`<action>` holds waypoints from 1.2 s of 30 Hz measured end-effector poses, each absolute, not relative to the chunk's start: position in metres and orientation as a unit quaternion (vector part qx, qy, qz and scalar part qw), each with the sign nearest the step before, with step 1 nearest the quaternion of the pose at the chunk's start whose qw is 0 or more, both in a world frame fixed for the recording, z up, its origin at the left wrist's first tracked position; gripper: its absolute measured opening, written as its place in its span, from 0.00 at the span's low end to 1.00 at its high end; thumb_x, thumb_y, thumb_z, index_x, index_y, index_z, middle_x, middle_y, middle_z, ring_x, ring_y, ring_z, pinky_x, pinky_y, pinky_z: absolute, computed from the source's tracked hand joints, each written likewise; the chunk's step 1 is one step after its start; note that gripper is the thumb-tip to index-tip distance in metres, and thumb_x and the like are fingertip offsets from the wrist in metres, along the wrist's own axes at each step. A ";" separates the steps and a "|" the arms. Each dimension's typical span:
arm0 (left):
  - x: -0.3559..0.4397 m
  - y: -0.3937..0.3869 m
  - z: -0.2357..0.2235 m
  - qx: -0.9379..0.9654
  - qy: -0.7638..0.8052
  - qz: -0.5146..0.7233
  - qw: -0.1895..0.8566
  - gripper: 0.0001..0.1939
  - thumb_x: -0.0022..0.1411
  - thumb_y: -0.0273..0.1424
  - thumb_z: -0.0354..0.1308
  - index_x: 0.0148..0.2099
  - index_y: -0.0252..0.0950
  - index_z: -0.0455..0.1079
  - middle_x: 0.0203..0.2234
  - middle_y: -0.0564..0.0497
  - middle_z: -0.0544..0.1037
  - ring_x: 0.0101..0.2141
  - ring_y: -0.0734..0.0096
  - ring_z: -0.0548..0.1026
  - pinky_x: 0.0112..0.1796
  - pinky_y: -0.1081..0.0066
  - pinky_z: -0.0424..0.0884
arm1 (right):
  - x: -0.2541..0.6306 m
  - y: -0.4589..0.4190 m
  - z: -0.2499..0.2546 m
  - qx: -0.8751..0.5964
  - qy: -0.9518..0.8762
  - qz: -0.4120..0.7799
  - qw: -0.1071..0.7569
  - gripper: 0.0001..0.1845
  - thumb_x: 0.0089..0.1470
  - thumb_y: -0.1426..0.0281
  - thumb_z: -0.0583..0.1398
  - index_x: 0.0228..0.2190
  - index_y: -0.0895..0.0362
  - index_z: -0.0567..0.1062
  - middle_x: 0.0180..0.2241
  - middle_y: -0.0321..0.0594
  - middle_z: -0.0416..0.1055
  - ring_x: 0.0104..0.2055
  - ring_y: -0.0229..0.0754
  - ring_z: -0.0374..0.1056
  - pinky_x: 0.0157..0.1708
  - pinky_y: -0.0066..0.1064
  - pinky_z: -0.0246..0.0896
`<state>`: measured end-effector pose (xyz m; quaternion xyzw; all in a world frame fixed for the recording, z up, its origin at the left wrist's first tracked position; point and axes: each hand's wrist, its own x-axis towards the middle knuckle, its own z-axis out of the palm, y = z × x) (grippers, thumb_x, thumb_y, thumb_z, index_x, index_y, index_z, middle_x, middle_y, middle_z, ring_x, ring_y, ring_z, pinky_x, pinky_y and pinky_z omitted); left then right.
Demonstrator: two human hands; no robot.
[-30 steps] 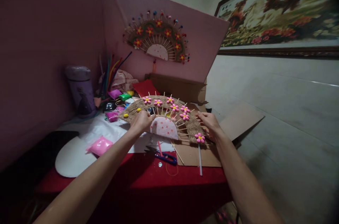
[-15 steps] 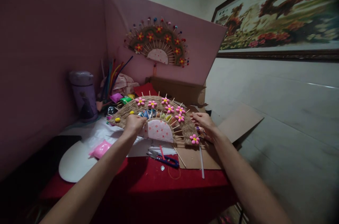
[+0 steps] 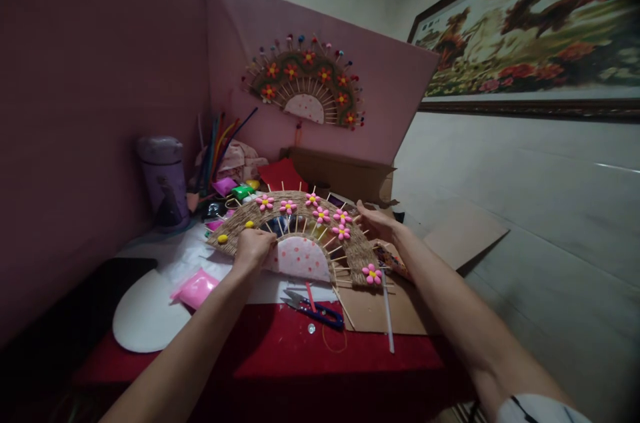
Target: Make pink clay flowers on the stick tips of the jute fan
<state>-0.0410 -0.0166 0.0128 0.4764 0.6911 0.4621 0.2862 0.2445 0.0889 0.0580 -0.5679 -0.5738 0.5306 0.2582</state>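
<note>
A half-round craft fan (image 3: 361, 256) wrapped in brown twine, with thin sticks and pink clay flowers, is held tilted over the table. Two yellow clay dots (image 3: 223, 238) sit at its left end. My left hand (image 3: 254, 250) is closed on the fan's inner left part, by the white dotted half-circle (image 3: 303, 259). At the upper right edge my right hand (image 3: 381, 223) lies with fingers stretched out beside the stick tips. Whether it touches the fan I cannot tell.
Blue-handled snips (image 3: 315, 310), a clear rod (image 3: 388, 316) and cardboard (image 3: 375, 306) lie in front. To the left are a pink packet (image 3: 195, 288), a white disc (image 3: 150, 316) and a purple tumbler (image 3: 164, 183). A finished-looking fan (image 3: 306, 86) hangs on the pink board.
The fan has dropped slightly, still in my left hand. My right hand's fingers have straightened from a pinch near the fan's right edge. The view has shifted a little.
</note>
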 end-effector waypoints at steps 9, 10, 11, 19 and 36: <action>-0.043 -0.023 0.008 0.409 0.666 0.530 0.327 0.09 0.43 0.33 0.55 0.18 0.33 0.69 0.08 0.55 0.61 0.12 0.77 0.58 0.15 0.74 0.53 | 0.218 0.123 0.057 -0.494 -0.580 0.625 0.172 0.36 0.51 0.40 0.41 0.25 0.59 0.69 0.19 0.40 0.70 0.22 0.38 0.64 0.26 0.29 0.63; -0.044 -0.023 0.007 0.404 0.662 0.537 0.331 0.09 0.43 0.33 0.55 0.18 0.34 0.69 0.08 0.55 0.62 0.12 0.77 0.58 0.15 0.74 0.53 | 0.214 0.126 0.058 -0.484 -0.579 0.634 0.167 0.37 0.51 0.40 0.41 0.25 0.59 0.70 0.19 0.40 0.70 0.22 0.38 0.64 0.25 0.29 0.62; -0.045 -0.022 0.006 0.401 0.657 0.545 0.333 0.09 0.43 0.33 0.55 0.17 0.34 0.69 0.08 0.55 0.62 0.12 0.76 0.58 0.15 0.74 0.53 | 0.210 0.129 0.058 -0.472 -0.578 0.646 0.159 0.38 0.50 0.39 0.41 0.25 0.59 0.70 0.19 0.41 0.70 0.22 0.39 0.65 0.25 0.29 0.62; -0.049 -0.012 0.004 0.415 0.669 0.546 0.287 0.10 0.45 0.33 0.54 0.17 0.35 0.70 0.09 0.53 0.65 0.14 0.73 0.63 0.18 0.74 0.54 | 0.205 0.133 0.062 -0.451 -0.624 0.612 0.183 0.41 0.50 0.39 0.39 0.30 0.60 0.74 0.25 0.43 0.74 0.26 0.41 0.68 0.29 0.31 0.62; -0.027 -0.039 0.034 0.558 0.772 0.288 0.103 0.19 0.58 0.41 0.45 0.36 0.38 0.75 0.32 0.41 0.79 0.34 0.55 0.75 0.29 0.66 0.60 | 0.192 -0.026 0.051 -0.389 -0.838 -0.164 0.345 0.09 0.56 0.66 0.56 0.32 0.55 0.76 0.37 0.42 0.73 0.42 0.46 0.65 0.42 0.38 0.57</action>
